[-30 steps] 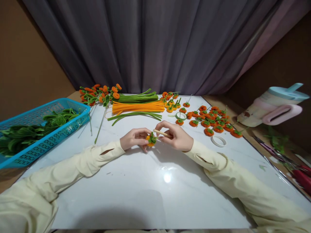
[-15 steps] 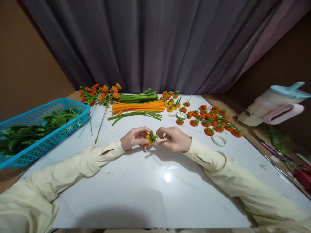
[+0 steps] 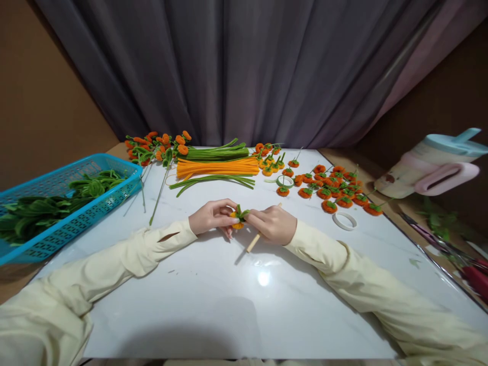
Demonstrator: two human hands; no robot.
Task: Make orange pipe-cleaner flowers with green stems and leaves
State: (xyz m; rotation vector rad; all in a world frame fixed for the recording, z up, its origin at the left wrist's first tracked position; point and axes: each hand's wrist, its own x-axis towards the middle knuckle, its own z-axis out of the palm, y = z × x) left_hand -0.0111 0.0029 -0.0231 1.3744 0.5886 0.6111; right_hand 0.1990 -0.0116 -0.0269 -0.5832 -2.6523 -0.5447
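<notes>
Near the middle of the white table, my left hand pinches a small orange and green fuzzy flower. From the right, my right hand has its thumb and forefinger at the green part of that flower. A thin wooden stick is tucked in the same hand, its lower end pointing toward me and its other end showing above the knuckles. Beyond my hands lie a bundle of orange stems and green stems.
A blue basket of green leaves stands at the left. Several orange flowers, a white tape roll and a green tape roll lie right. A cup and scissors are farther right.
My right hand has turned, and the stick now slants down toward me, away from the flower. Its thumb and forefinger have come onto the green part. My left hand has barely moved.
</notes>
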